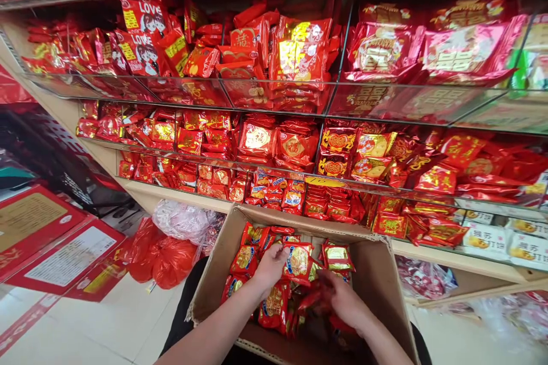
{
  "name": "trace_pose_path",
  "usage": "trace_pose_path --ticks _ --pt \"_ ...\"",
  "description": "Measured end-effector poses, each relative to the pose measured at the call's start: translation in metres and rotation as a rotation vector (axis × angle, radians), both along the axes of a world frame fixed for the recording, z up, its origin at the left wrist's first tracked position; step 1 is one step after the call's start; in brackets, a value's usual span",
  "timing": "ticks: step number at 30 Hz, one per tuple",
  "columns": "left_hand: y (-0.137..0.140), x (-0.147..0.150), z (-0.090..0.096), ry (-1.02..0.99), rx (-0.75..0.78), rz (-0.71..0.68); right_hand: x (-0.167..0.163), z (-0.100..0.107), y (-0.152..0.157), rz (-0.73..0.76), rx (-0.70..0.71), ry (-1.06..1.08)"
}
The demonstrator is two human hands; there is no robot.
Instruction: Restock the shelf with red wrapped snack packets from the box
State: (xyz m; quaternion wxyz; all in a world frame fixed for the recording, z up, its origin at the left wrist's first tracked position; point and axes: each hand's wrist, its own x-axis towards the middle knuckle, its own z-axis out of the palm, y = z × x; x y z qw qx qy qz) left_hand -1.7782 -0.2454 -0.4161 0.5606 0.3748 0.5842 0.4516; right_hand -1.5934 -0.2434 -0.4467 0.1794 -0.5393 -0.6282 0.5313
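An open cardboard box (377,274) sits between the person's legs, with several red snack packets inside. My left hand (270,267) is closed on the edge of a red snack packet (298,262) with a round golden picture, held above the others. Lower in the box, to the right, my right hand (340,299) reaches among the packets. Its fingers are smeared by motion and in shadow, beside a blurred red packet (310,298). A gold-fronted packet (337,255) lies near the box's far wall.
Shelves with clear front guards (274,168) hold rows of red packets just beyond the box. Red plastic bags (165,256) and a clear bag (182,219) lie on the left. Red cartons (64,245) stand farther left. Bagged goods (423,278) fill the lower shelf at right.
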Motion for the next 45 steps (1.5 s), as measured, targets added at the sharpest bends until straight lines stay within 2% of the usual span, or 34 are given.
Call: trace_pose_path --ticks 3,5,6,9,11,14,18,21,23,27,29,31,33,38,41,45 --pt "-0.011 0.012 0.011 -0.088 -0.027 0.005 -0.011 0.021 0.000 -0.157 -0.077 0.313" --pt "-0.020 0.018 0.023 -0.174 -0.064 -0.064 -0.018 0.035 -0.001 -0.232 -0.033 0.382" --pt "-0.024 0.020 0.030 -0.206 -0.086 -0.111 -0.020 0.041 -0.001 -0.232 0.036 0.356" --pt "-0.029 0.020 0.046 -0.152 -0.108 -0.218 -0.023 0.055 -0.005 -0.120 0.292 0.181" --pt "-0.028 0.019 0.051 -0.011 -0.007 -0.221 -0.023 0.063 -0.009 -0.005 0.416 0.085" --pt "-0.026 0.020 0.049 0.148 0.201 -0.190 -0.024 0.076 -0.014 0.130 0.527 0.009" --pt "-0.029 0.024 0.048 0.228 0.285 -0.157 -0.023 0.086 -0.019 0.161 0.586 0.003" --pt "-0.034 0.026 0.055 0.305 0.325 -0.170 -0.019 0.084 -0.024 0.093 0.580 0.087" --pt "-0.036 0.029 0.059 0.340 0.352 -0.139 -0.019 0.079 -0.030 -0.066 0.518 0.188" --pt "-0.042 0.040 0.063 0.333 0.381 0.075 -0.029 0.069 -0.041 -0.502 0.258 0.525" --pt "-0.045 0.046 0.062 0.328 0.393 0.126 -0.036 0.066 -0.045 -0.630 0.136 0.631" --pt "-0.048 0.049 0.061 0.341 0.408 0.103 -0.039 0.065 -0.046 -0.708 0.081 0.633" --pt "-0.050 0.048 0.060 0.390 0.417 0.053 -0.036 0.065 -0.046 -0.733 0.124 0.503" --pt "-0.049 0.039 0.065 0.498 0.440 0.019 -0.020 0.069 -0.044 -0.668 0.325 0.096" --pt "-0.045 0.039 0.066 0.440 0.470 0.076 -0.018 0.073 -0.043 -0.657 0.383 0.028" --pt "-0.043 0.043 0.057 0.324 0.398 0.208 -0.022 0.074 -0.043 -0.661 0.349 0.065"
